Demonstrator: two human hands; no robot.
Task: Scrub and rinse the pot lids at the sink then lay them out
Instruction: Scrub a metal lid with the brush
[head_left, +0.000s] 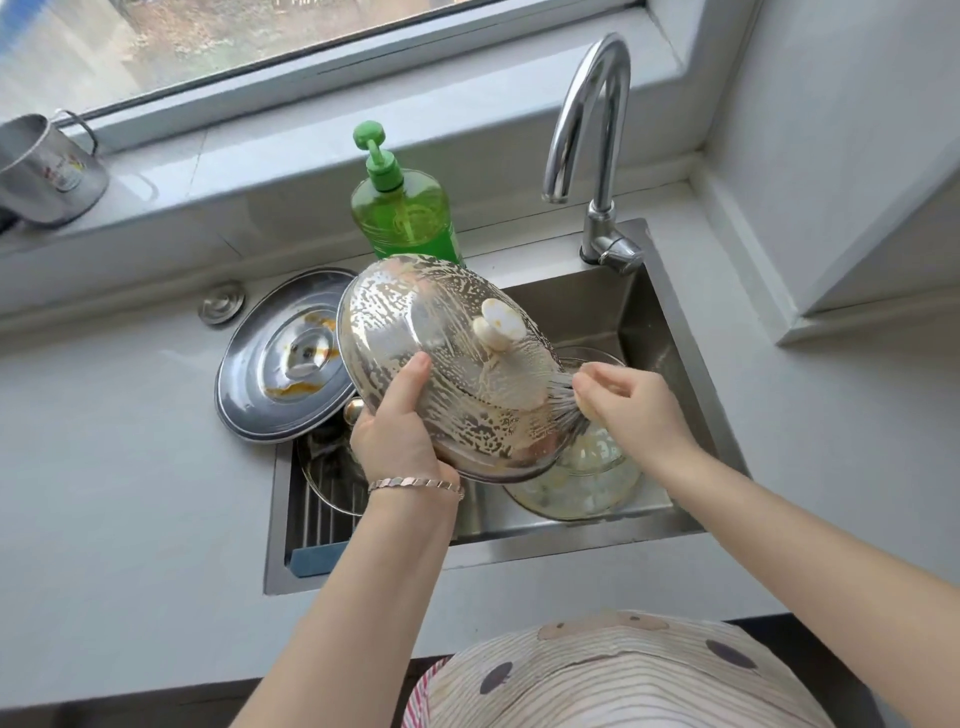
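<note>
While the left hand (396, 441) clasps the soapy lid (447, 332), the right hand (639, 408) — curled — pinches a sponge (583, 411).

Left hand (397, 441) grips, right hand (631, 410) fingers (589, 375) pinch

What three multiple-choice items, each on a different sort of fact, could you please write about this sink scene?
1. Where does the stained lid lie?
A) across the left rim of the sink
B) on the windowsill
C) under the tap

2. What colour is the soap bottle?
A) blue
B) green
C) red

3. What state is the held lid in?
A) dry
B) covered in suds
C) under running water

Answers:
1 A, it overlaps the counter and the sink rim.
2 B, bottle and pump are both green.
3 B, foam streaks cover it while the left hand grips its rim and the right hand holds a sponge at its edge.
</note>
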